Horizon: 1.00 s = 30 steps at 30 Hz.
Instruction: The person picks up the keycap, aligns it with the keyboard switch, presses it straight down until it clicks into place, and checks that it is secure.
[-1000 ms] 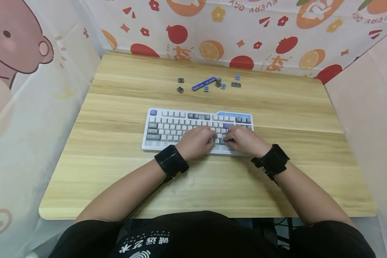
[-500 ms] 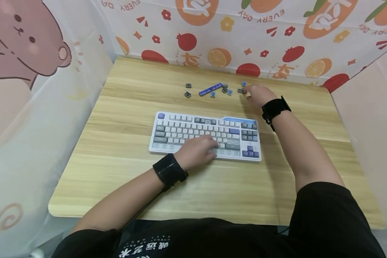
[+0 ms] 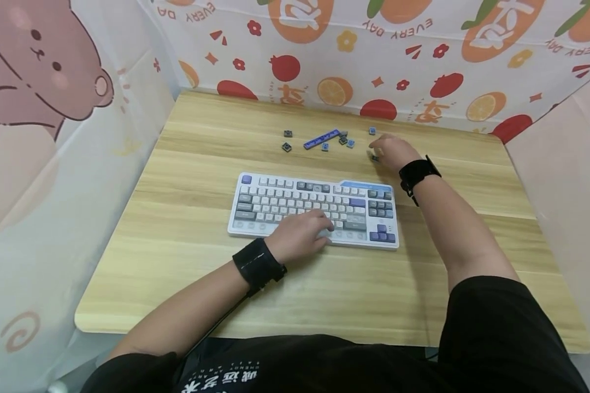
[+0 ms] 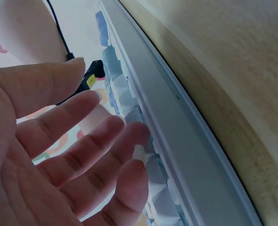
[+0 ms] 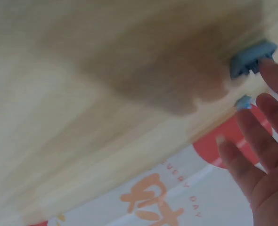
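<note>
A white keyboard (image 3: 275,209) with white, grey and purple keycaps lies mid-table. My left hand (image 3: 300,236) rests over its lower middle, fingers loosely bent; the left wrist view has its fingertips (image 4: 138,129) by the edge row of keys. Farther back, my right hand (image 3: 394,152) is just above the table with a wide dark grey keycap (image 3: 375,158). In the right wrist view a digit presses against this keycap (image 5: 252,57); the opposing digit is out of sight. The other fingers of that hand are spread and hold nothing.
Behind the keyboard lie a long purple keycap (image 3: 322,139) and several small loose keycaps, among them a blue one (image 3: 372,131) near the right hand and dark ones (image 3: 287,147) at left. A printed curtain (image 3: 354,65) hangs along the table's back edge.
My right hand left the keyboard, reached the loose keycaps, then drew back slightly with the wide dark grey keycap. My left hand stayed on the keyboard. The head view shifted a little.
</note>
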Tool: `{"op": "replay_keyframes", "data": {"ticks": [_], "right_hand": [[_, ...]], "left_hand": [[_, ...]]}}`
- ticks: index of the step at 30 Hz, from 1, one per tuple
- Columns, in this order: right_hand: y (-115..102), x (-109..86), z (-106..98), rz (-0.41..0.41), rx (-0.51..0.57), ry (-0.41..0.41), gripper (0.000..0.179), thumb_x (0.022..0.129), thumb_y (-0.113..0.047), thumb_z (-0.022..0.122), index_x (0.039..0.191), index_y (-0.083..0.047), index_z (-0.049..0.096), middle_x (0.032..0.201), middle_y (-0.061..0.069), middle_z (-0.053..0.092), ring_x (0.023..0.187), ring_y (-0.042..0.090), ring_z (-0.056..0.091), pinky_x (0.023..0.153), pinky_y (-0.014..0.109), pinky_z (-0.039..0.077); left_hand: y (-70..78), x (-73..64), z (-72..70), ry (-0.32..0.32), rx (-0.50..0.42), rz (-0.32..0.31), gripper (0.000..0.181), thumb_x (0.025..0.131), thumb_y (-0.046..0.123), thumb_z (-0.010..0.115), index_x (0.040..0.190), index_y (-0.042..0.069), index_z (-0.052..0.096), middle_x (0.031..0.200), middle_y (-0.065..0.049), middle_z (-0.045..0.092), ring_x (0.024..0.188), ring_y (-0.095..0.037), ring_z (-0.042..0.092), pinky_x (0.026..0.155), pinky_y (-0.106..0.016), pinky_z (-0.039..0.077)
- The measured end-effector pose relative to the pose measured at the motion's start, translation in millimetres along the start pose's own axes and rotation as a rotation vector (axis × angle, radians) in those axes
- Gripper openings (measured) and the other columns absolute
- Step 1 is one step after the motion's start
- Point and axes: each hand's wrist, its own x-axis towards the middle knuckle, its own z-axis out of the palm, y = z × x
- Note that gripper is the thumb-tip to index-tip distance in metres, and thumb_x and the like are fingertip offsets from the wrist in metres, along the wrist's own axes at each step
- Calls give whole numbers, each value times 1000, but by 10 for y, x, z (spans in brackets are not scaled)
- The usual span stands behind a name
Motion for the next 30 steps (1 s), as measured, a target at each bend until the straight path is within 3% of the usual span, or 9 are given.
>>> {"op": "replay_keyframes", "data": {"ticks": [5, 8, 10, 13, 17, 21, 23, 25, 30], "right_hand": [[11, -68, 38, -18, -6, -25, 33, 91, 7, 53, 118, -1, 70, 123, 19, 66, 119, 36, 59, 101, 49, 46], [-6, -127, 23, -21, 54, -44, 32, 91, 2, 56, 121, -2, 68, 119, 19, 67, 112, 34, 61, 98, 48, 48], [-44, -194, -10, -7, 171, -37, 34, 91, -2, 57, 124, -5, 66, 116, 18, 67, 106, 31, 61, 93, 45, 49], [-175, -373, -97, 1, 452, 14, 38, 92, -8, 62, 129, -9, 63, 113, 13, 65, 101, 25, 62, 87, 36, 51], [-488, -703, -207, -90, 853, 83, 35, 90, -6, 67, 125, -7, 66, 114, 10, 66, 98, 24, 65, 83, 27, 56], [-819, -996, -198, -229, 1110, 86, 23, 88, 1, 68, 111, 1, 72, 110, 10, 67, 93, 25, 63, 78, 26, 56], [-950, -1103, -161, -282, 1190, 99, 19, 87, 4, 68, 105, 2, 74, 107, 10, 67, 91, 25, 61, 76, 27, 56], [-1046, -1177, -115, -316, 1244, 132, 18, 86, 7, 68, 101, 0, 76, 105, 9, 67, 92, 25, 61, 76, 28, 57], [-1141, -1278, -22, -326, 1209, 217, 19, 85, 7, 69, 101, 1, 75, 106, 8, 68, 94, 24, 63, 77, 27, 58]], "left_hand": [[3, 15, -2, -2, 3, 5, 29, 90, 26, 70, 116, 14, 70, 113, -1, 65, 96, -14, 63, 77, -28, 52], [4, 29, -21, 11, 3, 9, 28, 90, 26, 70, 116, 14, 70, 112, -2, 66, 96, -15, 63, 78, -29, 53], [6, 39, -36, 23, -13, 0, 29, 91, 26, 69, 117, 14, 70, 112, -2, 67, 97, -16, 64, 79, -31, 54], [18, 66, -75, 65, -86, -26, 33, 93, 26, 68, 122, 12, 66, 109, -3, 70, 96, -16, 66, 78, -32, 54], [53, 112, -168, 146, -317, -73, 44, 94, 27, 66, 133, 9, 56, 107, -4, 71, 91, -14, 68, 75, -29, 56], [92, 135, -267, 205, -698, -76, 52, 95, 22, 67, 141, 11, 45, 116, -9, 69, 96, -15, 70, 77, -30, 58], [113, 137, -304, 233, -866, -48, 52, 95, 17, 66, 141, 11, 43, 116, -13, 69, 95, -17, 71, 75, -34, 59], [135, 132, -331, 269, -969, -13, 49, 95, 12, 65, 139, 9, 46, 110, -14, 71, 92, -21, 72, 72, -40, 59], [165, 124, -334, 364, -993, 29, 35, 95, 7, 64, 129, 2, 55, 97, -13, 74, 85, -30, 72, 67, -41, 59]]}}
